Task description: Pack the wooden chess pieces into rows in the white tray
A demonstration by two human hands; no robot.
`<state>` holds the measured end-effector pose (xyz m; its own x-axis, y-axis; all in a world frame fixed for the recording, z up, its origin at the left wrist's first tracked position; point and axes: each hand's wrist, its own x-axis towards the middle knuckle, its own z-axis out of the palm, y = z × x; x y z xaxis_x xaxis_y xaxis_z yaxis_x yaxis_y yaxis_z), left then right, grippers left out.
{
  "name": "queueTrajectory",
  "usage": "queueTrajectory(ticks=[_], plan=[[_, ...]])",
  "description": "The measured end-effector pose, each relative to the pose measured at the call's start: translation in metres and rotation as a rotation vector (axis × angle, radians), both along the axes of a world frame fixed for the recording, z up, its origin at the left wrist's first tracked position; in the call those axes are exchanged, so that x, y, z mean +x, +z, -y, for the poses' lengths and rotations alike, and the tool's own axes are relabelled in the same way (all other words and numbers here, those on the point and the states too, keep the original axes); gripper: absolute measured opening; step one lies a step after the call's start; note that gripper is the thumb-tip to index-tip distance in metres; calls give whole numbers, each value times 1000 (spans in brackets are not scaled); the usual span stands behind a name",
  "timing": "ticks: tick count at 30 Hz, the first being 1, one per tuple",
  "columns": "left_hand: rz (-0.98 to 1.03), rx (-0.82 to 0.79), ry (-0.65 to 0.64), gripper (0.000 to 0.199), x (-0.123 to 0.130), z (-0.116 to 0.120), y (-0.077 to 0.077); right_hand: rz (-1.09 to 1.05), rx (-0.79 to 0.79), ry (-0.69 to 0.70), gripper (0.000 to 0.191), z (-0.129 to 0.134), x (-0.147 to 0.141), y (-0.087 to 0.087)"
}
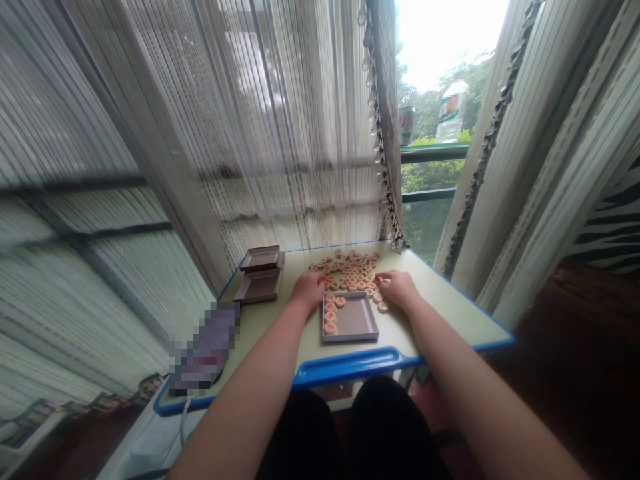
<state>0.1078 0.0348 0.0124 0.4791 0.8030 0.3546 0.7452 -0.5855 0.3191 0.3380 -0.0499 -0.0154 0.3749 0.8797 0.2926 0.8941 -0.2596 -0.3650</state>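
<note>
Many round wooden Chinese chess pieces (pixel 353 279) with red or dark characters lie in a loose pile on the table. In front of them sits a shallow open box (pixel 357 320). Several pieces with red characters (pixel 331 317) stand along its left side, and one more lies beside the far one. My left hand (pixel 308 291) is at the left edge of the pile, its fingers curled in; what they hold, if anything, is hidden. At the pile's right edge, my right hand (pixel 398 288) has its fingertips closed on a chess piece. Two loose pieces (pixel 381 303) lie just below that hand.
Two more shallow brown box parts (pixel 259 287) lie at the table's back left. A blurred-out flat object (pixel 207 347) with a cable is at the front left. The table (pixel 455 313) has a raised blue edge. Curtains hang behind; a can (pixel 407 125) and a bottle (pixel 452 112) stand by the window.
</note>
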Motion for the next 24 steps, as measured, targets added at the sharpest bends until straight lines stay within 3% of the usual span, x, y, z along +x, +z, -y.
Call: queueTrajectory(ticks=[8,15,19,24], plan=[[41,-9,7,30,3,10,7,-37,62,73,24,3,-1,1],[87,8,18,29,1,7,2,-55,178,165,22,6,-3,0],[51,-24,20,31,0,7,1,-49,287,60,27,5,1,-1],[-3,-79,51,33,0,6,2,-62,129,-89,35,6,2,-3]])
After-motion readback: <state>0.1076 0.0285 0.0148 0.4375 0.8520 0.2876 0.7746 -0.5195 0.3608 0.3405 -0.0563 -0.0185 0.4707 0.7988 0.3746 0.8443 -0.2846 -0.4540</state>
